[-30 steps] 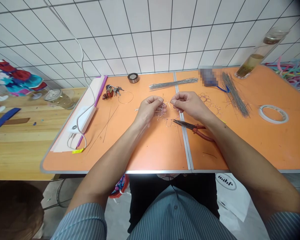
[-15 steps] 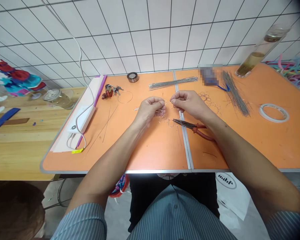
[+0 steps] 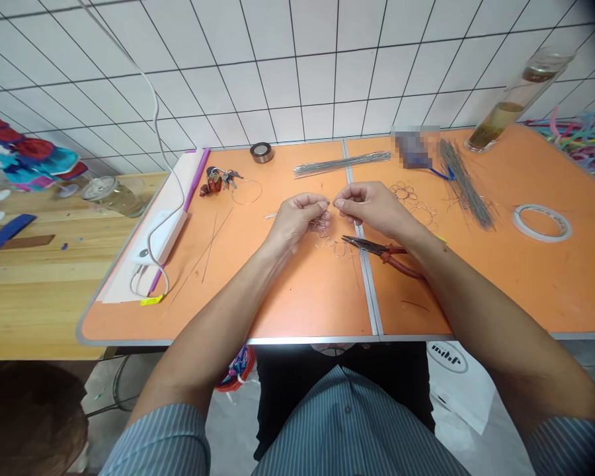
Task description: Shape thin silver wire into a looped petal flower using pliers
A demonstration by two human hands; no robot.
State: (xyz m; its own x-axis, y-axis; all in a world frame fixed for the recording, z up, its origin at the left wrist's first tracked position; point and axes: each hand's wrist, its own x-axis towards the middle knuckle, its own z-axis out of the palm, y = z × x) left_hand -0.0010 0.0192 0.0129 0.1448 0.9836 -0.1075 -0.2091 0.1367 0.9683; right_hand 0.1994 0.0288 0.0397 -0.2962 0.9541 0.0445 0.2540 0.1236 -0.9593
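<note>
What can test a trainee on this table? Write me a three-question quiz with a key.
1. True or false: the red-handled pliers lie on the orange table, held by neither hand.
2. Which lies beside the keys: A) a wire loop, or B) a roll of white tape?
3. What do the left hand and right hand pinch?

Key: 1 true; 2 A; 3 bent wire.

One left hand [image 3: 293, 221] and one right hand [image 3: 371, 208] are pinching one wire chain [image 3: 330, 241] at frame center, one pair of red-handled pliers [image 3: 384, 254] is lying lower right, two wire bundles [image 3: 342, 165] [image 3: 466, 185] are lying above, and two tape rolls [image 3: 262, 152] [image 3: 542, 223] are sitting top center and far right
</note>
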